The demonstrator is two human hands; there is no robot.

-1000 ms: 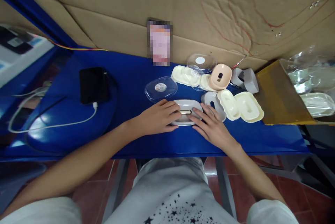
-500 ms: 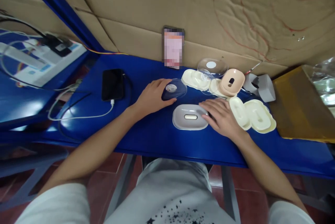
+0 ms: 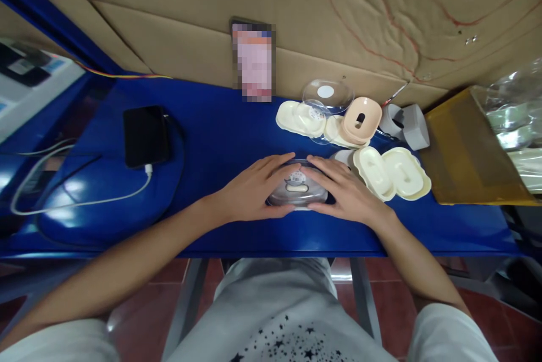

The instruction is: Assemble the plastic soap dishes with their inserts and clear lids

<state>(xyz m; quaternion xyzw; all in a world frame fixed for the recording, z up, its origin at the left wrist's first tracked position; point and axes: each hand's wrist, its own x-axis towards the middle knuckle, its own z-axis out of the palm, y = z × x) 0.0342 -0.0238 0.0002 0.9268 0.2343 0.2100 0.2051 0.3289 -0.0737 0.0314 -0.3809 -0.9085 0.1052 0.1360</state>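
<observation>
The lid (image 3: 298, 178) sits over the grey dish (image 3: 303, 209), front-left of the peach tray (image 3: 370, 117). The left hand (image 3: 245, 192) and right hand (image 3: 350, 192) each hold one end between thumb and spread fingers; pressing evenly should seat it squarely.

Left hand (image 3: 254, 191) and right hand (image 3: 349, 191) clasp clear stickered lid (image 3: 298, 177) over grey dish (image 3: 302, 208). Peach slotted dish (image 3: 369, 115) beyond, rightward.

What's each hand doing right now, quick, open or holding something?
Left hand: holding the clear lid, curved around its left end.
Right hand: holding the same clear lid, curved around its right end.
</observation>
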